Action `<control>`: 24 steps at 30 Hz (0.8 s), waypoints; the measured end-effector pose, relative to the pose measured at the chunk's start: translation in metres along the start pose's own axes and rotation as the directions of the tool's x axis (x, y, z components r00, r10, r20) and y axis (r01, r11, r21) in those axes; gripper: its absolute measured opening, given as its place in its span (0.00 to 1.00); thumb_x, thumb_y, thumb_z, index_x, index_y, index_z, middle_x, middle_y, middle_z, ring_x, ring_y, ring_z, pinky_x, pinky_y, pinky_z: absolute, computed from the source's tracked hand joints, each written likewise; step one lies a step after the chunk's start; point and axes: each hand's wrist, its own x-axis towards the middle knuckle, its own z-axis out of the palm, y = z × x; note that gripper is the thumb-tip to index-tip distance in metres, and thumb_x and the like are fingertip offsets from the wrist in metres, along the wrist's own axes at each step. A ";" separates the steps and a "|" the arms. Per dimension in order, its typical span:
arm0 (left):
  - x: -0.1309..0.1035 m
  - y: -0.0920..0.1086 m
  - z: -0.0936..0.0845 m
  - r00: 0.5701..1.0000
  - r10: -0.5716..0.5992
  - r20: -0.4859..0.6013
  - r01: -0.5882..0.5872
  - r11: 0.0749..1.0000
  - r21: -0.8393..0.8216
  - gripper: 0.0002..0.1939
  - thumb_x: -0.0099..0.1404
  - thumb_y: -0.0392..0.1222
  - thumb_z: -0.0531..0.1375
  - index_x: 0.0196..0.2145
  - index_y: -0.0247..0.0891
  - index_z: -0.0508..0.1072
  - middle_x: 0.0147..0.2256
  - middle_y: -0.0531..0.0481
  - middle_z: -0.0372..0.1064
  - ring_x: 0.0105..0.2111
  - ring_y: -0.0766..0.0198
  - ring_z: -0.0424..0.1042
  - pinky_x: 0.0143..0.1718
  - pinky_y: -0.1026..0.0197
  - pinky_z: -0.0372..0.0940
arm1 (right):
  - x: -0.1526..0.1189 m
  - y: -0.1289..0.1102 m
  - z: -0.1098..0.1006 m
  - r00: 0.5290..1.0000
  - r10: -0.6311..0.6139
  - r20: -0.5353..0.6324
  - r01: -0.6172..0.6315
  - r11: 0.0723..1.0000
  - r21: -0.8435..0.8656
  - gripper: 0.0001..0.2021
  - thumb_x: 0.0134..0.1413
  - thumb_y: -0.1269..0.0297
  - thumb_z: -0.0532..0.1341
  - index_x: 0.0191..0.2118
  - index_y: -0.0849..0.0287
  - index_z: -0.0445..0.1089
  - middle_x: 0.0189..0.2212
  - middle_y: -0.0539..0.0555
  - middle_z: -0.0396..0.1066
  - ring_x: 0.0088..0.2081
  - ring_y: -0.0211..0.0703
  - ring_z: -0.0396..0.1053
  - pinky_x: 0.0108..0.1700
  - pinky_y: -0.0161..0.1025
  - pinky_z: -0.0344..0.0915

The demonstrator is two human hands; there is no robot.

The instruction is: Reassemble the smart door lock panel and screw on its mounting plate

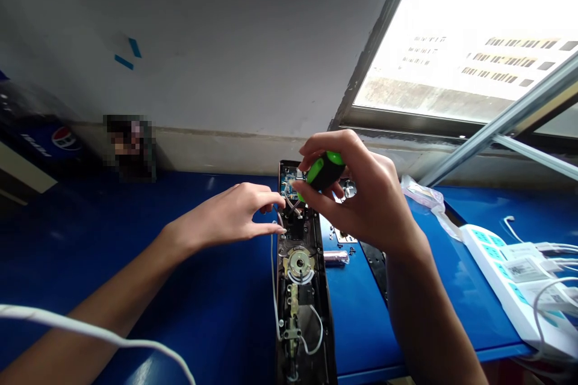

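A long black device housing (300,313) lies open on the blue table, with a circuit board (289,177) at its far end, a round metal part (300,262) near its middle and thin white wires. My right hand (356,192) is closed on a green and black screwdriver (327,171), held tilted over the far part of the housing. The screwdriver's shaft slants down toward the housing; its tip is hard to make out. My left hand (246,213) is at the housing's left edge, thumb and index finger apart, beside a thin wire, with nothing clearly held between them.
Small dark screws (352,250), a metal plate (345,234) and a wrapped cylindrical item (336,258) lie right of the housing. A white power strip (501,283) with plugs stands at the right. A white cable (90,329) crosses the lower left.
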 end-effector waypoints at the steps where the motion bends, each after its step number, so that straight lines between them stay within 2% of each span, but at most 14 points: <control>1: 0.000 0.000 0.001 1.000 0.000 -0.011 0.000 1.000 -0.002 0.18 0.69 0.53 0.67 0.51 0.42 0.79 0.45 0.48 0.76 0.41 0.57 0.76 0.43 0.58 0.67 | 0.000 0.000 0.000 1.000 -0.002 -0.001 0.002 1.000 0.007 0.21 0.56 0.75 0.64 0.54 0.53 0.66 0.41 0.50 0.76 0.37 0.38 0.74 0.38 0.37 0.71; 5: 0.001 -0.002 0.003 0.998 0.010 -0.061 -0.010 1.000 0.004 0.20 0.68 0.56 0.67 0.51 0.42 0.79 0.48 0.47 0.72 0.43 0.57 0.75 0.44 0.57 0.68 | 0.000 -0.002 -0.005 1.000 0.019 -0.016 -0.018 0.999 0.033 0.27 0.48 0.80 0.62 0.54 0.52 0.66 0.43 0.51 0.76 0.36 0.41 0.74 0.40 0.42 0.73; 9: 0.001 -0.001 0.008 0.991 0.059 -0.119 -0.055 0.998 0.039 0.19 0.68 0.55 0.67 0.49 0.40 0.79 0.47 0.46 0.70 0.42 0.57 0.74 0.43 0.56 0.69 | -0.001 -0.006 -0.009 0.995 0.074 -0.071 -0.070 0.996 0.058 0.24 0.50 0.79 0.63 0.51 0.48 0.67 0.43 0.53 0.76 0.38 0.45 0.75 0.39 0.45 0.75; 13: 0.006 0.003 0.017 0.970 0.170 -0.175 -0.155 0.983 0.098 0.10 0.73 0.46 0.64 0.45 0.39 0.80 0.45 0.45 0.72 0.46 0.56 0.72 0.47 0.55 0.68 | 0.000 -0.011 -0.010 0.981 0.067 -0.183 -0.040 0.988 0.150 0.23 0.48 0.77 0.65 0.48 0.45 0.67 0.41 0.51 0.75 0.42 0.52 0.77 0.38 0.49 0.76; 16: 0.008 0.006 0.021 0.962 0.205 -0.180 -0.186 0.975 0.119 0.08 0.76 0.40 0.60 0.43 0.37 0.80 0.42 0.44 0.75 0.46 0.56 0.72 0.47 0.55 0.69 | 0.000 -0.012 -0.017 0.974 0.082 -0.213 -0.057 0.991 0.123 0.21 0.49 0.76 0.66 0.46 0.45 0.68 0.40 0.52 0.76 0.44 0.55 0.78 0.39 0.50 0.76; 19: 0.008 0.013 0.019 0.961 0.182 -0.210 -0.165 0.982 0.094 0.09 0.76 0.38 0.59 0.45 0.37 0.80 0.42 0.44 0.77 0.44 0.57 0.74 0.46 0.56 0.70 | -0.004 -0.008 -0.032 0.981 0.076 -0.180 -0.073 0.997 0.025 0.22 0.48 0.76 0.66 0.47 0.46 0.68 0.41 0.52 0.77 0.42 0.53 0.78 0.38 0.48 0.75; 21: 0.008 0.020 0.018 0.958 0.183 -0.220 -0.174 0.983 0.060 0.09 0.75 0.37 0.59 0.46 0.38 0.80 0.41 0.45 0.78 0.43 0.58 0.75 0.45 0.56 0.70 | -0.008 0.000 -0.045 0.991 0.081 -0.111 -0.089 0.994 -0.069 0.24 0.47 0.76 0.66 0.50 0.47 0.68 0.42 0.51 0.78 0.39 0.50 0.77 0.36 0.46 0.74; 24: 0.017 0.037 0.017 0.959 0.210 -0.189 -0.208 0.978 0.030 0.08 0.74 0.35 0.60 0.45 0.38 0.81 0.41 0.46 0.79 0.41 0.59 0.76 0.44 0.57 0.70 | -0.015 0.015 -0.062 0.995 0.095 0.022 -0.089 0.980 -0.175 0.27 0.46 0.76 0.64 0.54 0.49 0.69 0.36 0.49 0.77 0.30 0.42 0.73 0.32 0.43 0.71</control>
